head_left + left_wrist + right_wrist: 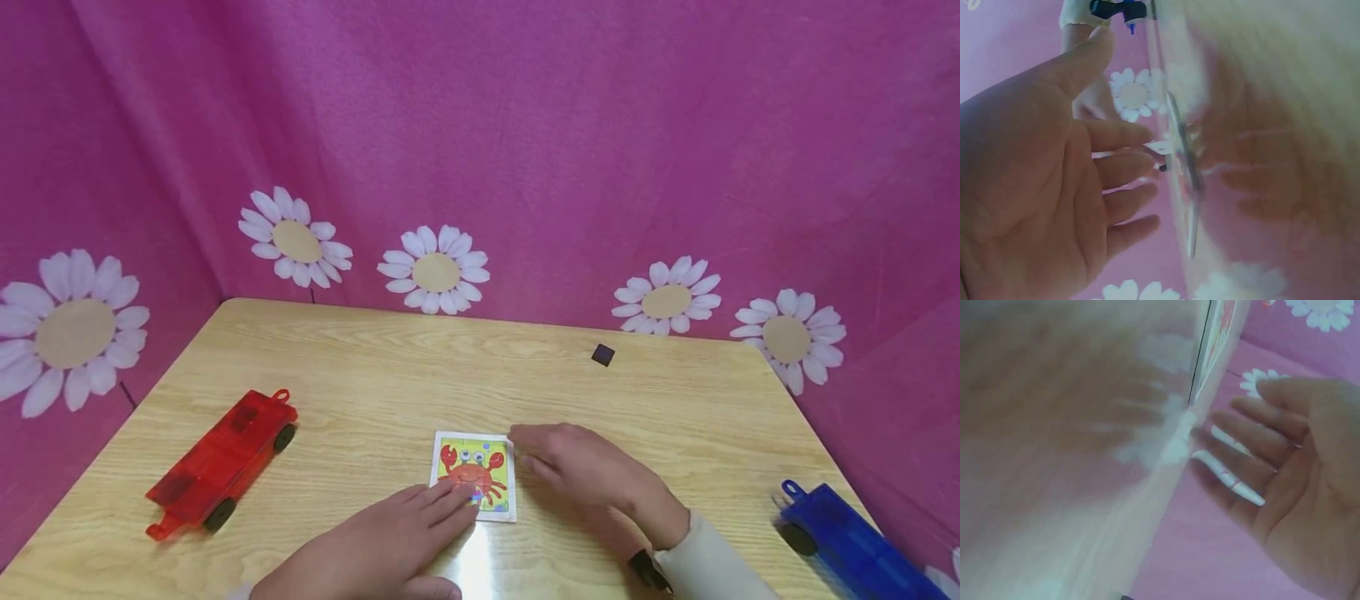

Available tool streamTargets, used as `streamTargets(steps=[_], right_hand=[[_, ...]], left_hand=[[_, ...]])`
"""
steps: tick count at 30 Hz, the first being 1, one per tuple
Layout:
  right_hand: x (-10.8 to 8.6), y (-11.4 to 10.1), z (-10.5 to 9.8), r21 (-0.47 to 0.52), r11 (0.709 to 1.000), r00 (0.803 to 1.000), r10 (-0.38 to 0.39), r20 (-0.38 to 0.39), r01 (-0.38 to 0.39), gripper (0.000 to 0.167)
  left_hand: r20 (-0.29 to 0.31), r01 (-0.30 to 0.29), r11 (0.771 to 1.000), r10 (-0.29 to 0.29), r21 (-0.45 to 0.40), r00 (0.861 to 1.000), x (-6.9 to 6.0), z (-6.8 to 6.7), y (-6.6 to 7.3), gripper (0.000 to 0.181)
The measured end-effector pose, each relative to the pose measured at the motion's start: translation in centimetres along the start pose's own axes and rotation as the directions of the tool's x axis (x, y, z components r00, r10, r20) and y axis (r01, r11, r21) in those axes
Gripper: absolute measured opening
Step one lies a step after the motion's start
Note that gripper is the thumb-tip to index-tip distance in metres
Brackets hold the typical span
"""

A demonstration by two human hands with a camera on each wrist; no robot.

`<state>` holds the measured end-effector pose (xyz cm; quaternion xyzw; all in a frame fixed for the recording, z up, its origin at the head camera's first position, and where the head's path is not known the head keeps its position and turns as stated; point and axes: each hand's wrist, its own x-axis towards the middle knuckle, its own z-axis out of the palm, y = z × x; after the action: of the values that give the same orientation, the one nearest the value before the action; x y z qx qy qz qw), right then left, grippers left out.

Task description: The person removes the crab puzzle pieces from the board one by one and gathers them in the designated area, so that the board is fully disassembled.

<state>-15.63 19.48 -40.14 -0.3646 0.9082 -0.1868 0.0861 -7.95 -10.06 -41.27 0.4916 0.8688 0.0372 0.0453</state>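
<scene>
A small square crab picture puzzle with a white border lies flat in the middle of the wooden table. Over its lower left part reaches my left hand, fingers extended; in the left wrist view the palm shows with nothing held, fingertips near the puzzle's edge. Whether those fingertips touch the picture cannot be told. At the puzzle's upper right corner are the fingertips of my right hand. Its palm appears bare in the right wrist view, fingers loosely bent close to the puzzle's edge.
On the left of the table stands a red translucent toy car base with black wheels. A blue one is at the right edge. A small dark square lies toward the back. Pink flowered cloth hangs behind.
</scene>
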Motion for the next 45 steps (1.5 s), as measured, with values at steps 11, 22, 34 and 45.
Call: streamTargets(steps=[11, 22, 34, 45], right_hand=[[5.5, 1.9, 0.3, 0.516, 0.857, 0.999, -0.015, 0.03, -0.002, 0.03], [8.2, 1.5, 1.6, 0.635, 0.771, 0.99, -0.054, 0.13, -0.042, 0.032], [8.4, 0.9, 1.5, 0.566, 0.823, 0.99, -0.033, 0.14, -0.052, 0.029], [8.5, 0.4, 1.4, 0.503, 0.864, 0.989, -0.047, 0.142, -0.031, 0.033]], left_hand=[[-0.01, -0.08, 0.987, 0.079, -0.138, 0.997, 3.8, 0.4, -1.2, 0.075], [0.115, -0.004, 0.887, 0.064, -0.461, 0.991, 4.7, 0.6, -2.1, 0.077], [0.133, 0.006, 0.811, 0.089, -0.586, 0.987, 5.0, 1.4, -2.9, 0.077], [0.125, -0.024, 0.799, 0.124, -0.601, 0.984, 4.9, 2.1, -3.5, 0.077]])
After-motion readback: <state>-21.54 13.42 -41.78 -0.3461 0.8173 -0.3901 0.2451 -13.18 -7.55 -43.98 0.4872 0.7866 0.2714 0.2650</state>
